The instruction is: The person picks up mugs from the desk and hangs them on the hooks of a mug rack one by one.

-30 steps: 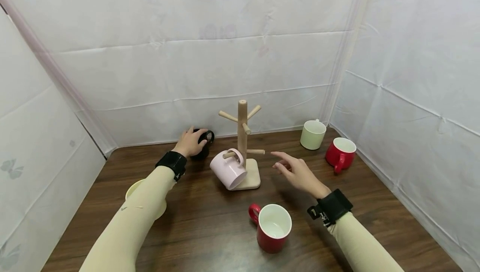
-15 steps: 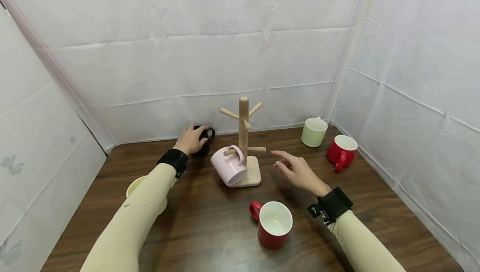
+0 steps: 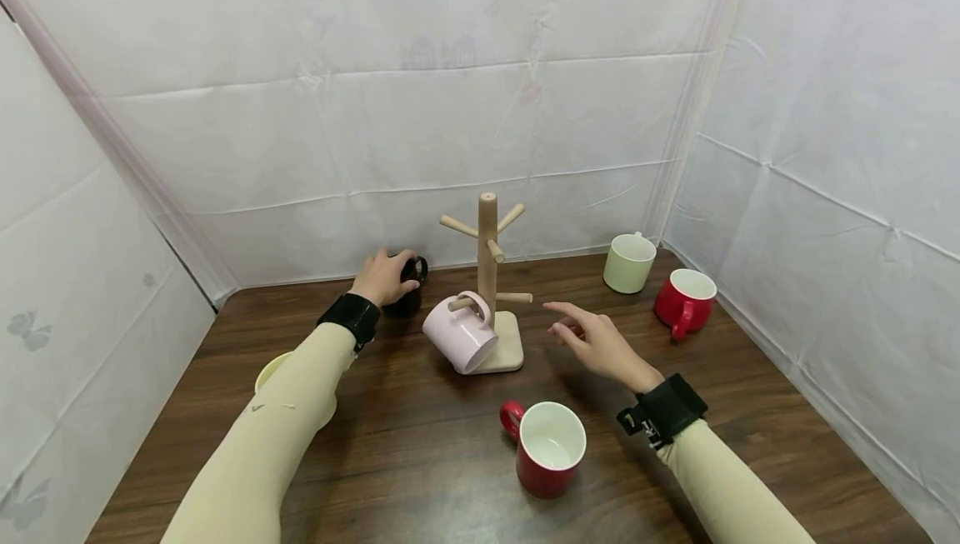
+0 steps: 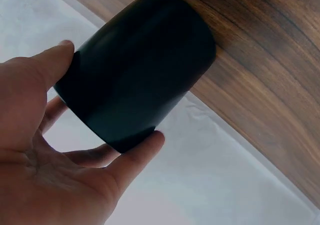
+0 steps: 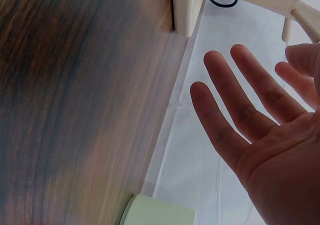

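My left hand (image 3: pixel 382 280) grips the black mug (image 3: pixel 407 304) by its rim from above, at the back left of the table. In the left wrist view, the thumb lies on one side of the black mug (image 4: pixel 140 65) and fingers on the other. Right of it stands a wooden mug tree (image 3: pixel 487 252) with several pegs. A pink mug (image 3: pixel 459 337) hangs tilted by its handle from a low front peg. Relaxed and holding nothing, my right hand (image 3: pixel 602 350) hovers right of the tree. A tall red mug (image 3: pixel 546 461) stands in front, handle to the left.
A pale green mug (image 3: pixel 628 265) and a rounder red mug (image 3: pixel 686 302) stand at the back right. My left forearm partly covers a yellow mug or cup (image 3: pixel 272 369). White sheeting (image 3: pixel 375 136) walls the dark wooden table (image 3: pixel 420 452) at the back and sides.
The black mug's handle has shifted slightly under my left hand, which stays on its rim. My right hand has barely moved. The head view has tilted slightly.
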`<action>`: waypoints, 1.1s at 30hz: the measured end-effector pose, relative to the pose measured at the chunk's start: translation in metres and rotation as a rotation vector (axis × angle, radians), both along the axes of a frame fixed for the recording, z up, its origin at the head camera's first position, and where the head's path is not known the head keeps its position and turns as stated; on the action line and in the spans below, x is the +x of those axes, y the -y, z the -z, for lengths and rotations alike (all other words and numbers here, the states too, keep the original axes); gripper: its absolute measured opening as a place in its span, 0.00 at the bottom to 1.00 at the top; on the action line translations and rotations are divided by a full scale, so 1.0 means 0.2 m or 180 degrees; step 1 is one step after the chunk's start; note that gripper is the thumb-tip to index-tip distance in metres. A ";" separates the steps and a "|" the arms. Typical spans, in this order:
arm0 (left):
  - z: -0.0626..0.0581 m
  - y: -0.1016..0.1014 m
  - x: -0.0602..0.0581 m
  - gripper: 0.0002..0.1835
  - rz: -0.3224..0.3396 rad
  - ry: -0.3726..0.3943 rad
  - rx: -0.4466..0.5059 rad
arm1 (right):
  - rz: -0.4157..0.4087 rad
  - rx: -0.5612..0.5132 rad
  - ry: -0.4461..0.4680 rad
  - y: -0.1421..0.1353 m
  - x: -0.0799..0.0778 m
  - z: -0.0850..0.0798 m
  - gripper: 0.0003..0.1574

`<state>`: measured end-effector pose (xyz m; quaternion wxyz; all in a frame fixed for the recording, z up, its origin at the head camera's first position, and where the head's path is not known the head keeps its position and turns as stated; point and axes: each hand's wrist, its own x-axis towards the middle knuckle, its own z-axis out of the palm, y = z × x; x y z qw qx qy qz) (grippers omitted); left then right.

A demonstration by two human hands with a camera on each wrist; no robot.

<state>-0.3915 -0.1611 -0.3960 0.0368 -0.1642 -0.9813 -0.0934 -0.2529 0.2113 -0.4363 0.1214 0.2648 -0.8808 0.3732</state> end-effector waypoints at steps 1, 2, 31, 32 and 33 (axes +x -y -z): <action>0.00 0.00 0.00 0.30 -0.0001 0.0007 -0.0020 | -0.0002 -0.0001 0.0002 0.00 0.00 0.00 0.25; 0.00 0.00 0.00 0.31 -0.0001 0.0015 -0.0041 | 0.0000 0.0004 0.0009 0.00 0.00 0.00 0.25; -0.02 0.15 0.08 0.29 0.0354 -0.0655 0.0762 | 0.0005 0.0033 0.0057 -0.01 0.01 0.00 0.24; -0.03 0.16 0.08 0.28 0.0345 -0.0709 0.0809 | 0.0006 0.0026 0.0052 -0.01 0.01 0.00 0.23; -0.05 0.17 0.09 0.28 0.0324 -0.0773 0.0850 | 0.0014 0.0022 0.0046 -0.01 0.01 0.00 0.23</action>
